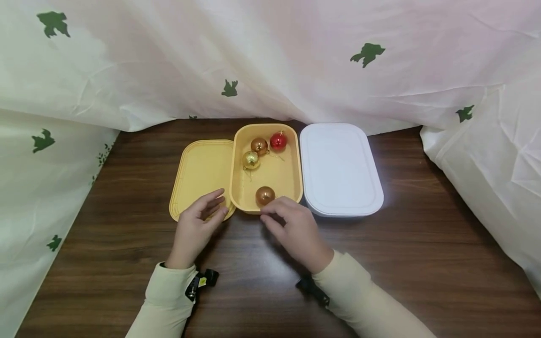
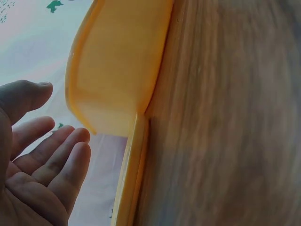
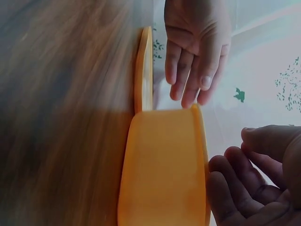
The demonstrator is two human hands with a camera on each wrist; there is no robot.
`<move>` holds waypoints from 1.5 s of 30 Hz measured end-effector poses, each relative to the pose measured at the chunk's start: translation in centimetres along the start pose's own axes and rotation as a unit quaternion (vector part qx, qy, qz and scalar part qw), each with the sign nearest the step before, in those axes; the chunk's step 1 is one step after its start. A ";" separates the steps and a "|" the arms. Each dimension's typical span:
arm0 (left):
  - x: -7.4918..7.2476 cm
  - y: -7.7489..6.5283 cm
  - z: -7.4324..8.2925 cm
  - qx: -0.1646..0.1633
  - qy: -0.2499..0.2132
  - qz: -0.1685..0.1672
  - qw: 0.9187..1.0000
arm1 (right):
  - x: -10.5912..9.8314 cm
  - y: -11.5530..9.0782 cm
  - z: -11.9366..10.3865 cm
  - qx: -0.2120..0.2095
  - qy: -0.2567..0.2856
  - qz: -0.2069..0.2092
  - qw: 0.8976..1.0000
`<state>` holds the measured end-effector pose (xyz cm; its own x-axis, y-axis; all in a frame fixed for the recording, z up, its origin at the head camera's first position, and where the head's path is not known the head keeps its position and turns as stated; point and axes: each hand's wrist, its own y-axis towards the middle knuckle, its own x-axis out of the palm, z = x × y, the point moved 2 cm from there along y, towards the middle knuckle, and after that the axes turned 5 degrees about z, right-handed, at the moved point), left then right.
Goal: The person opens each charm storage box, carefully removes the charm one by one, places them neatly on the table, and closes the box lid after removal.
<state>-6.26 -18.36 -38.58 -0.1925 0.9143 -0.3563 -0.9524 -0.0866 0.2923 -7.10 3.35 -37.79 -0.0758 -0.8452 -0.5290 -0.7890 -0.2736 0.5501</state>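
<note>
A yellow plastic box (image 1: pixel 274 176) stands uncovered, and four-sided walls enclose several Christmas baubles. Toward its back lie a copper bauble (image 1: pixel 259 146), a red bauble (image 1: pixel 278 141) and a gold bauble (image 1: pixel 251 160). Another copper bauble (image 1: pixel 265 196) sits by the front wall. My right hand (image 1: pixel 297 232) hovers at the front rim, fingers loosely bent and holding nothing; in the right wrist view its fingertips (image 3: pixel 217 165) are close beside the rim. Over the front right corner of a yellow lid (image 1: pixel 204 164) is my left hand (image 1: pixel 196 230), fingers relaxed, nothing in its grasp.
Right of the yellow box, a white box with its lid on (image 1: pixel 342 169) stands close alongside. All rest on a dark wooden table (image 1: pixel 422 244). White cloth (image 1: pixel 279 61) with green bird shapes hangs behind and along both sides.
</note>
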 end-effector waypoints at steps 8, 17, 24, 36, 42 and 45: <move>0.5 0.0 0.5 -0.007 -0.021 -0.002 1.000 | -1.0 -0.3 0.4 -0.032 -0.025 0.032 0.999; 1.3 0.0 -1.4 0.001 0.004 0.000 1.000 | -3.3 -0.1 1.7 -0.007 -0.106 0.031 0.994; 1.6 -0.1 -2.5 0.006 0.021 -0.006 1.000 | -5.1 0.2 3.0 0.003 -0.177 0.023 0.984; 2.1 -0.1 -2.1 0.010 0.027 0.013 1.000 | -6.4 -0.1 4.1 0.022 -0.245 -0.019 0.969; 2.2 -0.1 -2.3 -0.003 0.015 0.019 1.000 | -6.5 -0.2 4.3 0.035 -0.253 -0.036 0.966; 2.2 -0.1 -2.4 -0.004 0.009 0.021 1.000 | -6.4 -0.3 4.3 0.032 -0.259 -0.043 0.964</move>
<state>-7.14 -17.25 -41.54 -0.2364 0.9028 -0.3593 -0.9453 -0.1282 0.2999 -9.02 10.87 -37.34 -0.2906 -0.4728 -0.8319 -0.8403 -0.2896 0.4582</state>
